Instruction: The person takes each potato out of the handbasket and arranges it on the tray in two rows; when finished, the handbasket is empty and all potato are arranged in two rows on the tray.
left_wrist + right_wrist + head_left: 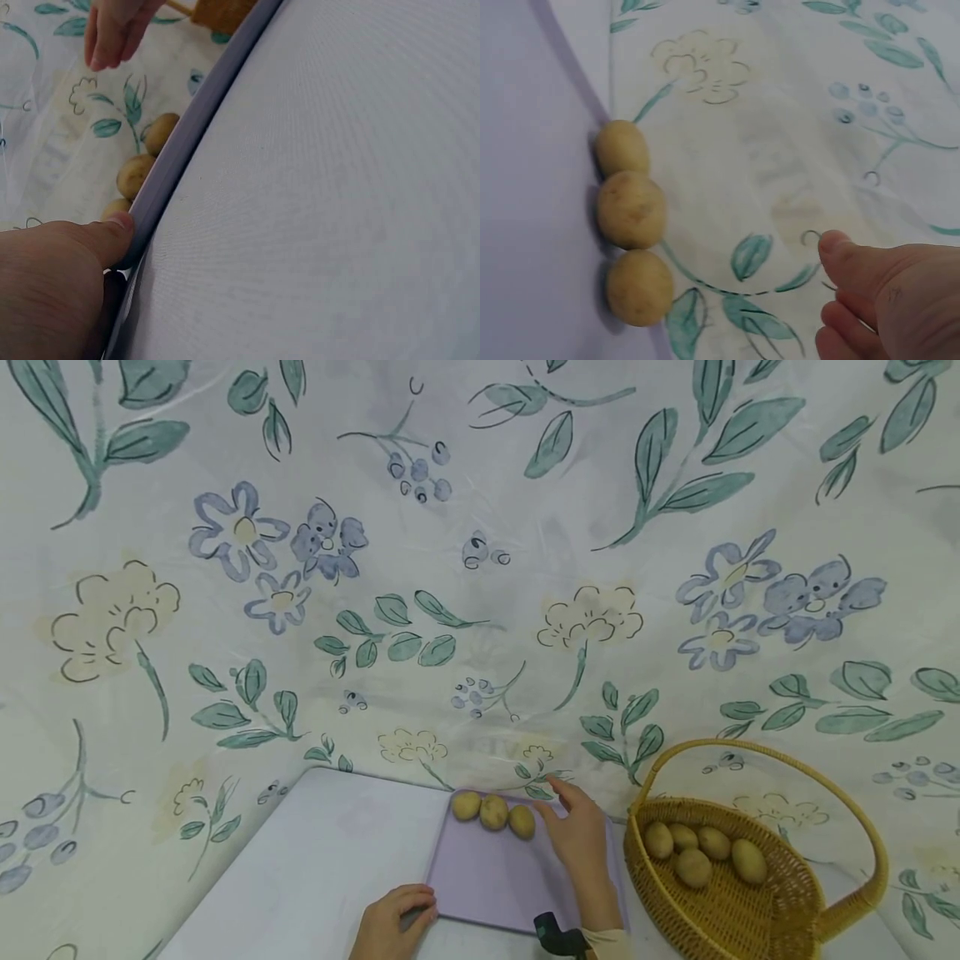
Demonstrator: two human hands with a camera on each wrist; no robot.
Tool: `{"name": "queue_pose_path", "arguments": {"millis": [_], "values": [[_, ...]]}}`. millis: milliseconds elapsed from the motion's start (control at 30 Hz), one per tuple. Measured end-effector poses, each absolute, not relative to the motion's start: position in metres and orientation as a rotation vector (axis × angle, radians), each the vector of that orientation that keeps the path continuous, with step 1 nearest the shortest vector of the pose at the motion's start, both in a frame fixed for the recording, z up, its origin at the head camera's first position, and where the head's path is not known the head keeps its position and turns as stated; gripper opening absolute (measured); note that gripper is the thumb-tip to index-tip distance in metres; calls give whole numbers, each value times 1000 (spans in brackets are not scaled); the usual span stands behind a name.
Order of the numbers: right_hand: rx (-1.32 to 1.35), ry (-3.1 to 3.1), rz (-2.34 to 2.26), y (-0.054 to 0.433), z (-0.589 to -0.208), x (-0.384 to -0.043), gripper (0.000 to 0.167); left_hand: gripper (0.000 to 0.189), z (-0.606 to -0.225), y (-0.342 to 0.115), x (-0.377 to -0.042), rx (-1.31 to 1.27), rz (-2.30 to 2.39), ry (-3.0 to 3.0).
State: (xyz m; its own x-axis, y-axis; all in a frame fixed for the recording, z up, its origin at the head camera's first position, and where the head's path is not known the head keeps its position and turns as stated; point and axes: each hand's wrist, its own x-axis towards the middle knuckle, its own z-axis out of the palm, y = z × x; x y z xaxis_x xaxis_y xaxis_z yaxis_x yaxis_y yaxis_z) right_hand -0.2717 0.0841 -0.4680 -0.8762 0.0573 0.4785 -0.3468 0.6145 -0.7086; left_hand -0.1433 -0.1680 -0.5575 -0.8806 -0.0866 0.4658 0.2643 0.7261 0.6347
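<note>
While a near corner of the lilac board [487, 877] is pinched by the left hand [393, 922], most of that hand's fingers are hidden in the left wrist view, where only the thumb is clearly seen against the edge. Three potatoes [493, 812] are lined up along the board's far side, well apart from the left hand, and are partly covered by the board's edge in that view. Just right of them, the right hand [577, 839] is held unclenched and released over the board, part of which is hidden by it. Farther right, five more potatoes [693, 868] are contained in a wicker basket [727, 914], cut off at the bottom.
</note>
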Motion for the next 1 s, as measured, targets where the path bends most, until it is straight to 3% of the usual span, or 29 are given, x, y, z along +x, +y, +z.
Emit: {"name": "queue_pose_path", "arguments": {"millis": [433,1000], "values": [[77,-2463,1151,128,-444,-262,48,12,-559,-159,-147,-129,-1032,-2457],[-161,-2622,972,219,-430,-246,51,16,-559,-163,-145,-16,-1059,-2456]]}}
